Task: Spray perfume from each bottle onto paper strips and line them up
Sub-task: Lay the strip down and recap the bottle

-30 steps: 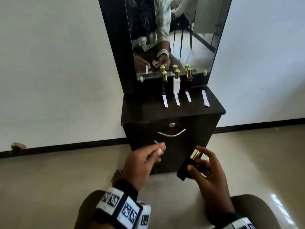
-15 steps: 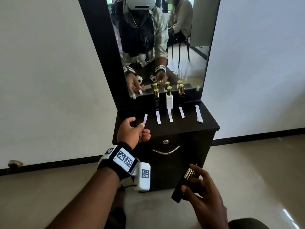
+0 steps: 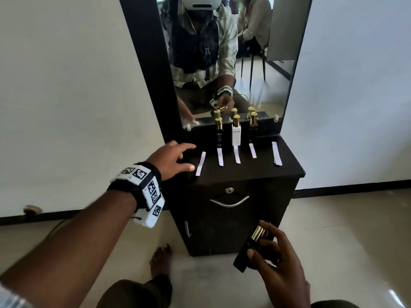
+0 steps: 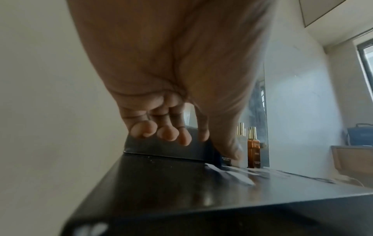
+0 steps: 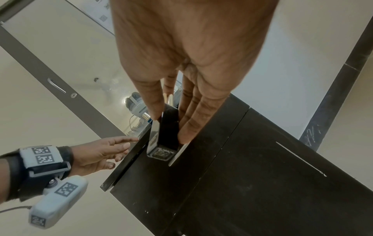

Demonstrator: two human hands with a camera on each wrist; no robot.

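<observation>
White paper strip (image 3: 200, 163) lies at the row's left end beside the loose-fingered, empty left hand (image 3: 172, 160), so next the right hand (image 3: 277, 264), gripping the black bottle (image 3: 250, 248), likely stands it behind that strip.

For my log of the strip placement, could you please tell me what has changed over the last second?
The left hand carried a paper strip up to the cabinet top, laid it left of the others, and let go; it is now open beside it. The right hand still holds the black bottle low. Three bottles and the other strips are unmoved.
</observation>
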